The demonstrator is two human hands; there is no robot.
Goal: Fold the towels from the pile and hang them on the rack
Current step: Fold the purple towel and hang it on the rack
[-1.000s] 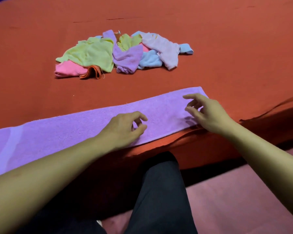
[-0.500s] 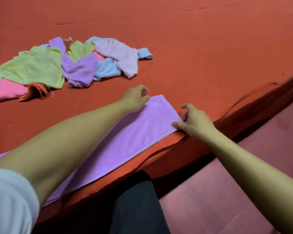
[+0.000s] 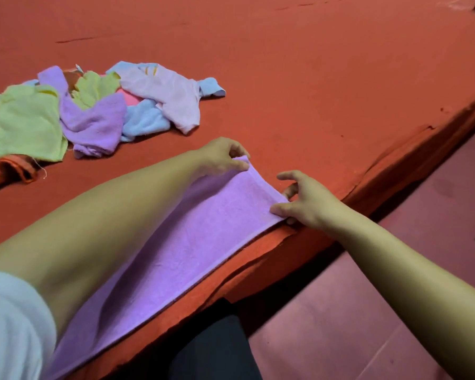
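Head view, looking down over both bare arms. Spread flat along the near edge of a red-covered surface (image 3: 313,78): a long purple towel (image 3: 192,242), running from near left toward the right. At its far right corner, left hand (image 3: 220,157), thumb and fingertips pinching the cloth and lifting it slightly. At its near right corner, right hand (image 3: 305,201), thumb pressed on the towel's top, a finger tucked beneath the edge, index finger extended and free. Farther back on the left, well apart: a loose pile of towels (image 3: 93,111) in green, purple, blue, pale pink and orange. Lower right, a pinkish floor (image 3: 395,297). No rack in view.
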